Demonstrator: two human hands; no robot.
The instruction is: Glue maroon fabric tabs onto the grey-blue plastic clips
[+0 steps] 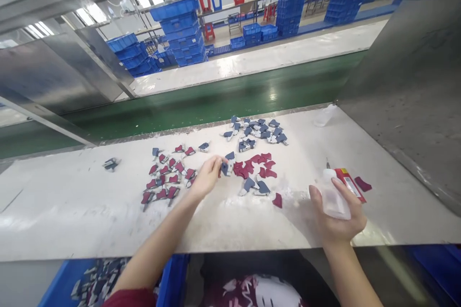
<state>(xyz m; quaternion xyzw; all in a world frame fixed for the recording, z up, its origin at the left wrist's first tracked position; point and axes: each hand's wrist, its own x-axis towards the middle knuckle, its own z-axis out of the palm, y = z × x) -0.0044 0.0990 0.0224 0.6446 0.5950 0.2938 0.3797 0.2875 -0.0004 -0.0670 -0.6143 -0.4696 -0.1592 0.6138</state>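
Note:
My left hand pinches a small blue-and-grey plastic part above the white worktop. In my right hand is a translucent squeeze bottle with a thin needle tip, held upright. Loose maroon flat pieces lie just right of my left hand. Two more blue-and-grey parts rest nearer to me, with a single maroon piece beside them. Left of my left hand is a group of maroon-and-grey parts. A red box lies behind the bottle, partly hidden.
A cluster of blue-and-grey parts lies at the worktop's far side. Below the front edge, a blue crate holds many parts. A metal panel bounds the right side. A green conveyor belt runs behind; stacked blue crates stand beyond.

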